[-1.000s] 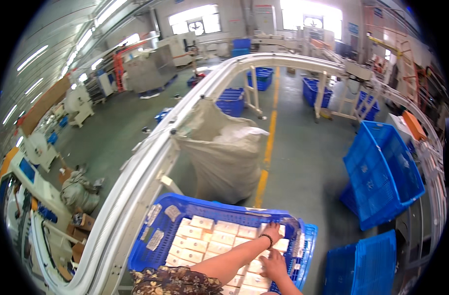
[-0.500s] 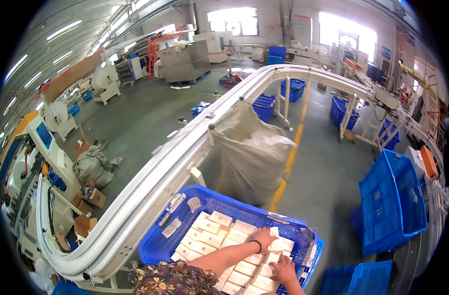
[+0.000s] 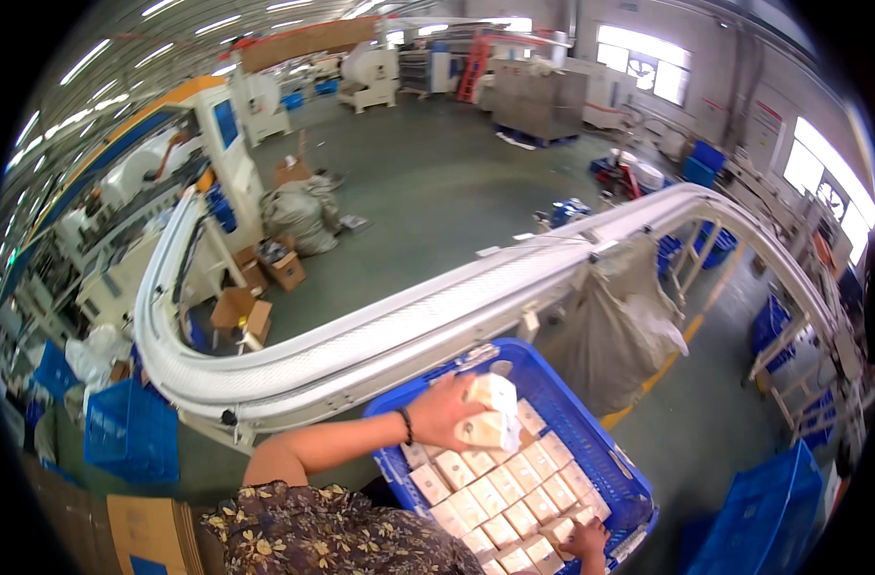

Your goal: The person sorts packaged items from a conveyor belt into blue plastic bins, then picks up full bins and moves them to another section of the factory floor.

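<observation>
My left hand (image 3: pixel 439 412) is closed around white block-shaped packs (image 3: pixel 492 393), at least two of them, raised above the far left part of a blue plastic crate (image 3: pixel 605 450). The packs are tilted, with their ends turned to the right. Several rows of similar white packs (image 3: pixel 495 489) lie in the crate. At the crate's near right side, my right hand (image 3: pixel 587 540) has its fingers curled on a white pack (image 3: pixel 558 530) in the rows. Part of that pack is hidden by the fingers.
Just beyond the crate curves a white conveyor (image 3: pixel 390 326). A large beige sack (image 3: pixel 610 326) hangs beside it. Stacked cardboard (image 3: pixel 150 527) and a blue crate (image 3: pixel 131 431) stand at the left; another blue crate (image 3: pixel 763 517) is at the right.
My left hand has lifted packs out of the rows and moved up and left with them. My right hand stays low at the crate's right side. The view has turned to the left.
</observation>
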A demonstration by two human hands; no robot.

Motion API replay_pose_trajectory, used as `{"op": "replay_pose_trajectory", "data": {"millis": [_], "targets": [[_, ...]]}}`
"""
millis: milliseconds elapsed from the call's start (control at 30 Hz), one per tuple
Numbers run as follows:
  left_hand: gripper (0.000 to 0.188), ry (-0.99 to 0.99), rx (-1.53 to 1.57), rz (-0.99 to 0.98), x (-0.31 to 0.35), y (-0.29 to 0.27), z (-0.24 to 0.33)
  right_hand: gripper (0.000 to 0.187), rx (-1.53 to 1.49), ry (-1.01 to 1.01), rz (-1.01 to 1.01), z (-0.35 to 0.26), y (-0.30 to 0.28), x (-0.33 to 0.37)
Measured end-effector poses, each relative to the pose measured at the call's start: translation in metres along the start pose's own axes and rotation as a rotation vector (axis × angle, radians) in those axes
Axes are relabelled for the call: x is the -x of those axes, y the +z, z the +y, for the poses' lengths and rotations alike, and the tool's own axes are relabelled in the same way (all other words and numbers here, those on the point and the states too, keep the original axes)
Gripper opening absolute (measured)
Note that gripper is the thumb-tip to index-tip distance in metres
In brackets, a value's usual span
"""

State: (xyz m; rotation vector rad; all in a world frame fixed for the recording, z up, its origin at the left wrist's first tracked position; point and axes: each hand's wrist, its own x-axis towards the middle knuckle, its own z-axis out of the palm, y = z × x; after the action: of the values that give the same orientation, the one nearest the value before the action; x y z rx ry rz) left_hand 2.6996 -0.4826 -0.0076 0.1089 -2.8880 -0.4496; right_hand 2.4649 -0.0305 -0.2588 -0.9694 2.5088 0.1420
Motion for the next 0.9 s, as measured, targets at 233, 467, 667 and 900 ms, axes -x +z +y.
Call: {"op": "replay_pose_trajectory", "data": {"millis": [233, 467, 667, 900], "targets": [[0.067, -0.39, -0.354, -0.054, 0.147, -0.143, -0.113, 0.088, -0.088, -0.275, 0.286, -0.11, -0.144, 0.005], [0.069, -0.56, 0.017, -0.336, 0.211, -0.166, -0.187, 0.081, 0.133, -0.96, 0.393, -0.398, -0.337, -0.009], [0.067, -0.295, 0.177, -0.163, 0.275, -0.142, -0.211, 0.077, 0.469, -1.233, 0.267, -0.576, -0.372, -0.051], [0.057, -0.651, 1.02, 0.275, 0.395, -0.205, -0.223, 0.081, 0.643, -1.386, -0.089, -0.643, -0.36, -0.063]]}}
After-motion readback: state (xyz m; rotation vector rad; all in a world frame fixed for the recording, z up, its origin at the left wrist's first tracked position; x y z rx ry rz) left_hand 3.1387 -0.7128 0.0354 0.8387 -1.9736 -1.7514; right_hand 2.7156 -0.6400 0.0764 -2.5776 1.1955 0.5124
